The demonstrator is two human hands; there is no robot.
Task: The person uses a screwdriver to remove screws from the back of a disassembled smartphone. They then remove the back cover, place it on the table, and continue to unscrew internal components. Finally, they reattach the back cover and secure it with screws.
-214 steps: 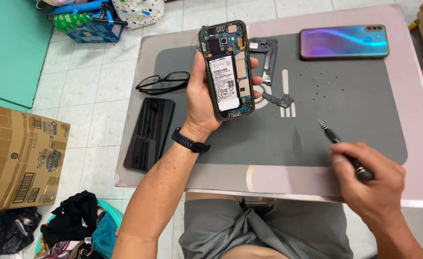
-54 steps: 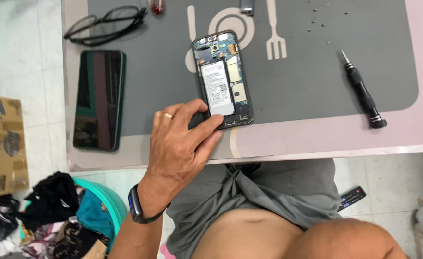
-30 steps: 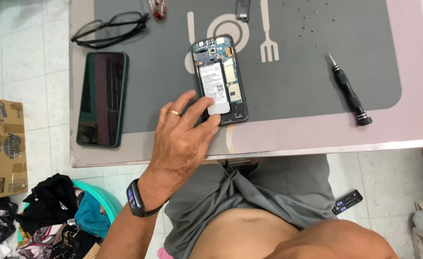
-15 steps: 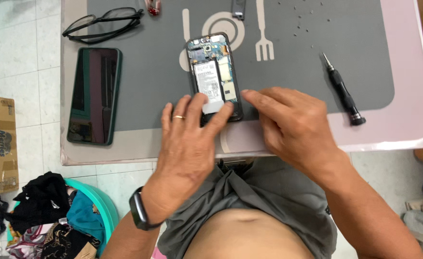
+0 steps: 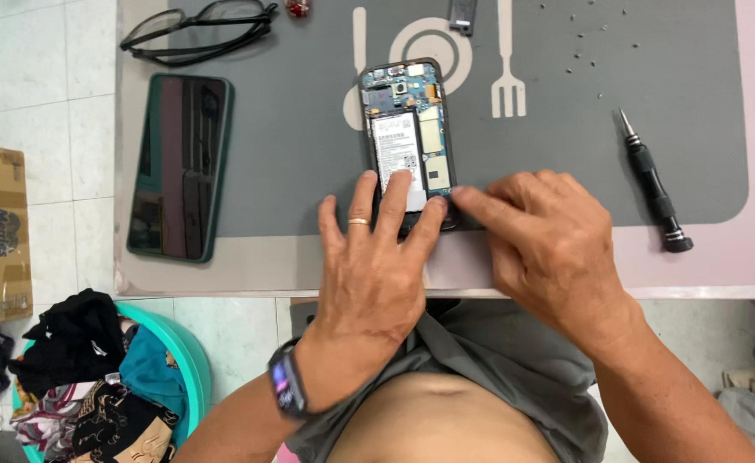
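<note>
your left hand (image 5: 377, 274) and right hand (image 5: 549, 249) press fingertips flat, pinching nothing, on the opened phone (image 5: 407, 141) mid-frame; pressing its exposed battery (image 5: 395, 154) could damage it.

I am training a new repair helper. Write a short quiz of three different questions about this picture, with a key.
1. True or false: the screwdriver is held in the right hand.
2. What do both hands touch? A) the glasses B) the opened phone C) the closed phone
3. Fill in: the left hand wears a ring and, on the wrist, a ____.

Key
1. False; it lies alone on the grey mat, to the right of both hands.
2. B; the fingers of both hands rest on its lower end.
3. Watch.
</note>
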